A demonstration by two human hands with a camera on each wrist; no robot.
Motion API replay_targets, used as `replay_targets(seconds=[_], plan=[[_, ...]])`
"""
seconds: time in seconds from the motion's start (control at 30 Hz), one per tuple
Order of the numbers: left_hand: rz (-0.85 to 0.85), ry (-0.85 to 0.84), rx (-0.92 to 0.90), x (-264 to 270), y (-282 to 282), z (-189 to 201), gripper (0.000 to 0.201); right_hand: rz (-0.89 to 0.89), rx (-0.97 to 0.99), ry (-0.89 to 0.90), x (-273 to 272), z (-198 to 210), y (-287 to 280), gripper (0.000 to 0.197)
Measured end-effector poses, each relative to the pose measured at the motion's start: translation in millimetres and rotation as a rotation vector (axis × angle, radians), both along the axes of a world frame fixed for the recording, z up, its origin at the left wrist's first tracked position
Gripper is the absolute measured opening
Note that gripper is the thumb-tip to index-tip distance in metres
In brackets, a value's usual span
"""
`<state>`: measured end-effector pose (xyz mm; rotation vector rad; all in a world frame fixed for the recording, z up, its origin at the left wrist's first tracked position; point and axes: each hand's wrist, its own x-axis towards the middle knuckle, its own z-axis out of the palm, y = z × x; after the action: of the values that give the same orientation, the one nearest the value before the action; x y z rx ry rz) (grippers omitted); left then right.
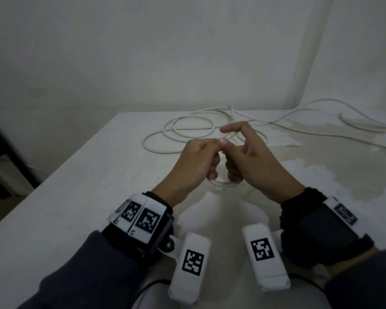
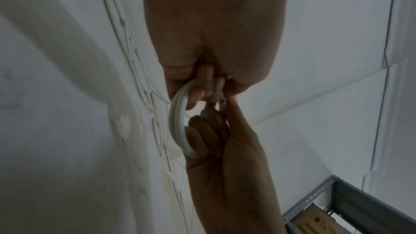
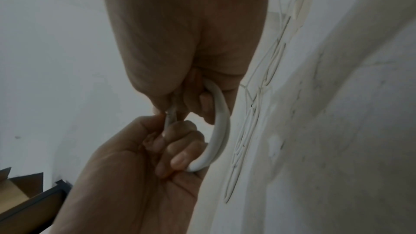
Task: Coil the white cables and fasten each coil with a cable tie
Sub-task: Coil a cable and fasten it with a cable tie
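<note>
Both hands meet above the middle of the white table [image 1: 98, 197]. My left hand [image 1: 212, 159] and right hand [image 1: 232, 161] each curl their fingers round a small coil of white cable [image 1: 223, 185]. The left wrist view shows the coil [image 2: 178, 122] as a tight ring of a few turns hooked by both hands' fingers. A thin grey strip [image 3: 170, 116] is pinched between the thumbs at the coil's top; I cannot tell whether it is a tie. My right index finger sticks out straight. The right wrist view shows the same coil [image 3: 219, 131] close to the tabletop.
Loose white cable [image 1: 187, 130] lies in wide loops behind the hands, and more cable [image 1: 321, 112] trails to the far right. The table's left edge runs diagonally beside a dark frame [image 1: 7, 152]. A grey metal shelf [image 2: 360, 202] stands nearby. Walls close the back.
</note>
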<state>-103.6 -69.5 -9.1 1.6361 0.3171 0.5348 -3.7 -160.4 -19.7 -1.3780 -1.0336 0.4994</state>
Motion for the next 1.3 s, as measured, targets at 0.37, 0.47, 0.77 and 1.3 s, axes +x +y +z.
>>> replay_targets(seconds=[0.37,0.47,0.77,1.3], plan=[[0.033,-0.026,0.283,5,7,-12,0.025,-0.067,0.093,0.211,1,-1,3,0.029],[0.087,-0.027,0.389,6,7,-14,0.024,-0.063,0.096,0.263,-1,-3,5,0.029],[0.143,0.075,0.373,7,14,-16,0.022,-0.102,-0.148,-0.224,6,-3,-2,0.023],[0.125,-0.074,0.316,2,15,-10,0.021,-0.315,-0.039,-0.559,23,-1,-7,0.024]])
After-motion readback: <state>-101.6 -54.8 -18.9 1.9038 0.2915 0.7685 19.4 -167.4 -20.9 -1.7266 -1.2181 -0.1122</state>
